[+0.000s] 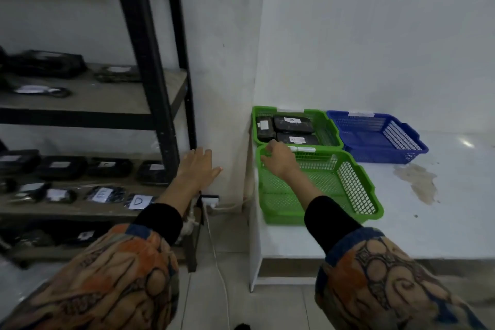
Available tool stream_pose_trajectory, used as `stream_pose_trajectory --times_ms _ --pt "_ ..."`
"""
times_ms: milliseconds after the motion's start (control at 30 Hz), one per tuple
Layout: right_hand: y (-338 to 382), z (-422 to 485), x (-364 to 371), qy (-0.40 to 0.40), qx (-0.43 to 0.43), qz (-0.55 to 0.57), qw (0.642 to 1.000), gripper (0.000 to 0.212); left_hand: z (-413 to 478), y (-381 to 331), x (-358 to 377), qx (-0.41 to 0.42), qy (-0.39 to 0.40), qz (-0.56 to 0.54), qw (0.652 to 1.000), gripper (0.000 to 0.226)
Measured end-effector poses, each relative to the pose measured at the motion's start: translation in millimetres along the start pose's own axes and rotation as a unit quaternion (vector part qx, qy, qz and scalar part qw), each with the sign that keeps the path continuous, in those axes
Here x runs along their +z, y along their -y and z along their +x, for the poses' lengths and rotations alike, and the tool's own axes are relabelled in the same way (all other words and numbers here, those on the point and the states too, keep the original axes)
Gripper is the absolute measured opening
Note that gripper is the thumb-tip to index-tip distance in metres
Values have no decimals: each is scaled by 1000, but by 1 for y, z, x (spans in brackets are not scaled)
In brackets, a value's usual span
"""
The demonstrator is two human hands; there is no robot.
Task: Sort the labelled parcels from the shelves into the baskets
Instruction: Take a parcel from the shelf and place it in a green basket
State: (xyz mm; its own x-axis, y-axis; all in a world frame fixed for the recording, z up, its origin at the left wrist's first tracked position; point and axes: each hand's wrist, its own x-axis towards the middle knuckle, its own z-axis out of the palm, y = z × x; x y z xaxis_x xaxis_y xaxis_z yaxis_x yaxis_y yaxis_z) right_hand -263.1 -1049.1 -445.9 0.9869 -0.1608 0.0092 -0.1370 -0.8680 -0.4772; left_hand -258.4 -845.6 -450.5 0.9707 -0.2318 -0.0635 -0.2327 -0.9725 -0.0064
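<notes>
Parcels point(290, 128) sit in far green basket point(325, 122), centre frame; more on shelves point(88, 177) at left. Right hand point(278, 158) curled, empty, at basket rim, likely just after drop. Left hand point(199, 166) spread, empty, nearer shelves.

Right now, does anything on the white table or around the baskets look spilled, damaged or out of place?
Yes: a brownish stain marks the white table right of the near green basket, like a dried spill. The three baskets sit straight; the parcels lie flat in the far green basket.
</notes>
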Motion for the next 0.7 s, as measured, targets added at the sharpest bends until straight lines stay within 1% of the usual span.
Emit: stream_pose_trajectory --times_ms 267,433,567,700 --pt "109 -41 21 13 -121 11 993 37 -75 90 -39 -76 -59 -2 995 57" --pt "182 -53 37 7 -176 29 984 32 -99 158 -61 -113 -66 12 991 61" --pt "243 -52 53 7 -206 43 978 32 -103 219 -72 -139 -65 26 988 62" --pt "303 -43 75 3 -212 74 975 31 -101 282 -78 -128 -60 35 989 63"
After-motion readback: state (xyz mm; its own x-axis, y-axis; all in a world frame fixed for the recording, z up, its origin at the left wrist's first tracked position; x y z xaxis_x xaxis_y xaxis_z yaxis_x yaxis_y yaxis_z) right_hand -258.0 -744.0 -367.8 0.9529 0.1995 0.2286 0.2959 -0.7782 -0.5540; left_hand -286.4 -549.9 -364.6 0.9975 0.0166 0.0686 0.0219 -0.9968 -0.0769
